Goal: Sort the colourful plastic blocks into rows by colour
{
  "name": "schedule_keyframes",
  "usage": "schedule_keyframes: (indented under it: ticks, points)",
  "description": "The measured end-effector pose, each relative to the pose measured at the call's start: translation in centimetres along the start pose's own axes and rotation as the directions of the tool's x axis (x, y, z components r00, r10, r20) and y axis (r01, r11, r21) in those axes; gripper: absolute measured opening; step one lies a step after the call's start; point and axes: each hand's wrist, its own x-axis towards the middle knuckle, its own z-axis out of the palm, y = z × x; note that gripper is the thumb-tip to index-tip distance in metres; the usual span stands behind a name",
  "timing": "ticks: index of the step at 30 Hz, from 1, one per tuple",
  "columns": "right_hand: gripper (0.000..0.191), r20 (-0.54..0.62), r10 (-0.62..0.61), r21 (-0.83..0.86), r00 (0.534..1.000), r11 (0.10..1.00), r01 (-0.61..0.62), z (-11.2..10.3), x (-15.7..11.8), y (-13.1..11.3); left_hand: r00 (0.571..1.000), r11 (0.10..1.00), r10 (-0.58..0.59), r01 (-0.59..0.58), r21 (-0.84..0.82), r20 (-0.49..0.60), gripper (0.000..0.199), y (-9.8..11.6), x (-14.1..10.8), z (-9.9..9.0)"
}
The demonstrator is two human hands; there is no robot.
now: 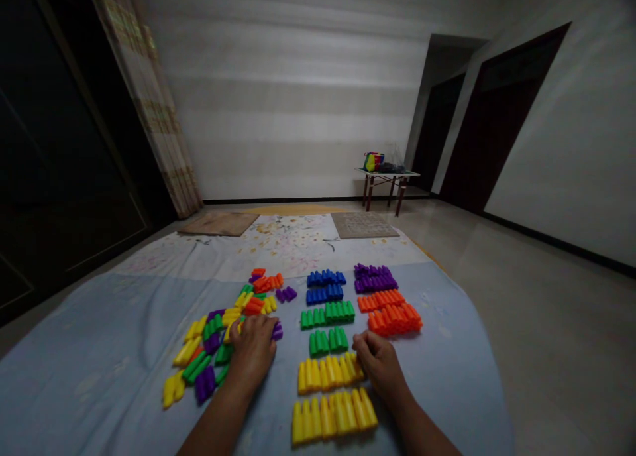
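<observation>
Over half sorted, I'd say: yellow rows (335, 416), green rows (328, 315), blue rows (325, 295) mid table (293, 210), orange rows (395, 319) and purple rows (375, 282) right. Mixed pile (205, 384) remains, left side. Left hand (253, 346) curled over it, right hand (381, 362) bunched by upper yellow row; can't tell what either grip has. Room: cloth (457, 376) out to right edge.

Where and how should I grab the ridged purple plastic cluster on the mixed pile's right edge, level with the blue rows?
Probably pinch the ridged purple cluster across its outer ridges, coming from above right: pale blue cloth shows there, while orange pieces and yellow pieces crowd its left.
</observation>
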Motion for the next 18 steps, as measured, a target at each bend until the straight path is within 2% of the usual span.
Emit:
schedule_keyframes:
  ticks: [4, 9, 13, 18]
  points:
    - [0.039, 0.007, 0.002, -0.006, 1.0, 1.0, -0.002, -0.1, -0.1, -0.1, 0.999, 0.998, 0.048, -0.049, -0.043, -0.016, 0.05, 0.1, 0.0, 0.2]
    - [0.039, 0.02, 0.011, 0.001, 1.0, 1.0, -0.011, -0.1, -0.2, 0.0, 0.991, 0.998, -0.062, 0.06, -0.022, -0.118, 0.037, 0.9, 0.0, -0.9]
    - [0.039, 0.012, -0.003, -0.016, 1.0, 1.0, 0.003, -0.1, -0.2, 0.2, 0.992, 0.994, -0.105, 0.107, 0.036, -0.07, 0.041, 1.4, -0.3, -1.5]
    - [0.037, 0.001, -0.039, -0.046, 0.999, 0.998, 0.039, -0.1, -0.2, 0.1, 0.997, 0.998, -0.066, 0.066, 0.018, 0.031, 0.031, 1.5, -0.4, -1.6]
